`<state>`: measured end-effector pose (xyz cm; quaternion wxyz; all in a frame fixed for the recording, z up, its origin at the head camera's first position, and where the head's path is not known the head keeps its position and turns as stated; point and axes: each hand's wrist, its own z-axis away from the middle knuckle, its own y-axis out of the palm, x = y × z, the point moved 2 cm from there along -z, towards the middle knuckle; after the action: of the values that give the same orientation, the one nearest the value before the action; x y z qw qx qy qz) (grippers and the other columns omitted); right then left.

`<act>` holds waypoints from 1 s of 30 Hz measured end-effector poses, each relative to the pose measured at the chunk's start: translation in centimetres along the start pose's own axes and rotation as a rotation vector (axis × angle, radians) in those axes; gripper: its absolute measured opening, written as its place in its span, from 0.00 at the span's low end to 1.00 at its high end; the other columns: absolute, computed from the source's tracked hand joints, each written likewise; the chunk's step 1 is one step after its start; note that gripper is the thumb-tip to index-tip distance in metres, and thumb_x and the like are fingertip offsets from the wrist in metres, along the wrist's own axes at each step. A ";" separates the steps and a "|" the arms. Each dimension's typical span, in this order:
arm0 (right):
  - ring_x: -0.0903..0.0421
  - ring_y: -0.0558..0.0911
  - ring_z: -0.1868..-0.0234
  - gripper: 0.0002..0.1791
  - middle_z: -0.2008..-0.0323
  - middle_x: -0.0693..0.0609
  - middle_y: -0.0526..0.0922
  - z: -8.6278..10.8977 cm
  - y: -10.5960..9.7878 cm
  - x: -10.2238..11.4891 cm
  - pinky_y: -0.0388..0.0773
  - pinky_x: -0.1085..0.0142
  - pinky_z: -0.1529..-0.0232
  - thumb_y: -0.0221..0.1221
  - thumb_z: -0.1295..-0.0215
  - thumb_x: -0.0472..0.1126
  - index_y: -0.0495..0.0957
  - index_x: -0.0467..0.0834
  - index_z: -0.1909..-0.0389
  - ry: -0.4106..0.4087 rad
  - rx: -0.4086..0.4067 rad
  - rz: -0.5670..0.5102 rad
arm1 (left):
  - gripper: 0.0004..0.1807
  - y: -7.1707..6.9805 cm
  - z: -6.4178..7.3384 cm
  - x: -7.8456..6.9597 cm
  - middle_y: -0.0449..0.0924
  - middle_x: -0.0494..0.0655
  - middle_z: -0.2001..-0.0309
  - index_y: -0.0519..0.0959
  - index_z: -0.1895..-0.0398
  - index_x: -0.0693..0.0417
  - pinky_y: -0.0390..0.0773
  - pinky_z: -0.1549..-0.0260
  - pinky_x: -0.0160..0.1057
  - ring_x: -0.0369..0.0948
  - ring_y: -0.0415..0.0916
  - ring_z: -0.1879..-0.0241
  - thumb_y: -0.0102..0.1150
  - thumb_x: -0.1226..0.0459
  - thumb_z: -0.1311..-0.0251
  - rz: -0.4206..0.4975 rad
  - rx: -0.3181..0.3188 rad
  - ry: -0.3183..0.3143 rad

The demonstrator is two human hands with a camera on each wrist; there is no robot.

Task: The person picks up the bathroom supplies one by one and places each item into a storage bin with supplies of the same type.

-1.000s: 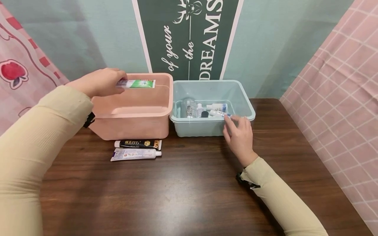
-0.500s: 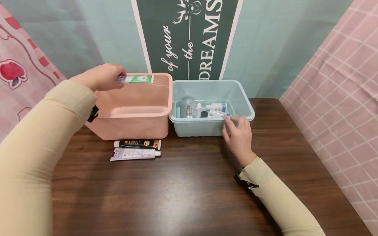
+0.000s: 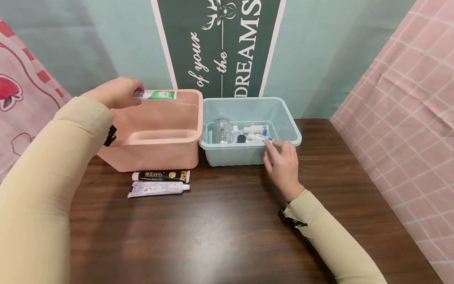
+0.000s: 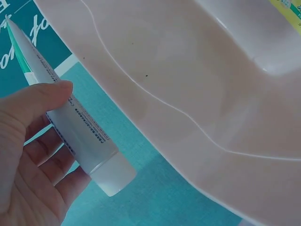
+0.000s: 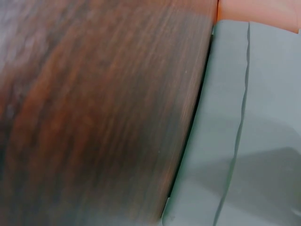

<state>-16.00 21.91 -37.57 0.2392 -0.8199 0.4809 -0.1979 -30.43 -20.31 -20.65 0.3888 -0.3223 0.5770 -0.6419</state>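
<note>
My left hand holds a green-and-white toothpaste tube level near the back of the pink bin. In the left wrist view, thumb and fingers grip the tube's white body, its cap pointing down and right. My right hand rests its fingertips at the front rim of the light blue basket, right by the end of a small white tube. Whether they touch that tube is unclear. The right wrist view shows only the basket's outer wall and tabletop, no hand.
A black toothpaste tube and a white toothpaste tube lie in front of the pink bin. Inside the basket are a clear bottle, a black cap and another white tube. Cloth hangs behind the brown table.
My left hand has risen slightly with the toothpaste tube, toward the pink bin's back rim. The right hand keeps its place at the basket rim. The head view has shifted a little.
</note>
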 end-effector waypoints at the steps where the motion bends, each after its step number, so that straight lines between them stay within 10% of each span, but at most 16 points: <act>1: 0.37 0.72 0.56 0.17 0.58 0.36 0.72 0.0 0.0 0.1 0.61 0.44 0.41 0.56 0.42 0.35 0.78 0.37 0.51 -0.001 0.003 -0.001 | 0.18 0.1 0.0 0.1 0.73 0.68 0.57 0.69 0.52 0.72 0.69 0.57 0.56 0.57 0.70 0.59 0.53 0.67 0.42 -0.001 0.003 -0.004; 30: 0.37 0.72 0.56 0.17 0.57 0.36 0.72 0.0 -0.2 0.2 0.61 0.43 0.41 0.57 0.42 0.36 0.78 0.37 0.51 0.007 0.027 0.004 | 0.18 1.2 -2.8 0.5 0.73 0.69 0.55 0.71 0.52 0.74 0.69 0.55 0.56 0.58 0.70 0.58 0.55 0.71 0.45 0.103 -0.021 -0.065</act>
<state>-15.74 21.81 -37.46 0.2489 -0.8150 0.4806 -0.2069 -32.93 -19.39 -22.20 0.4364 -0.3168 0.5868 -0.6041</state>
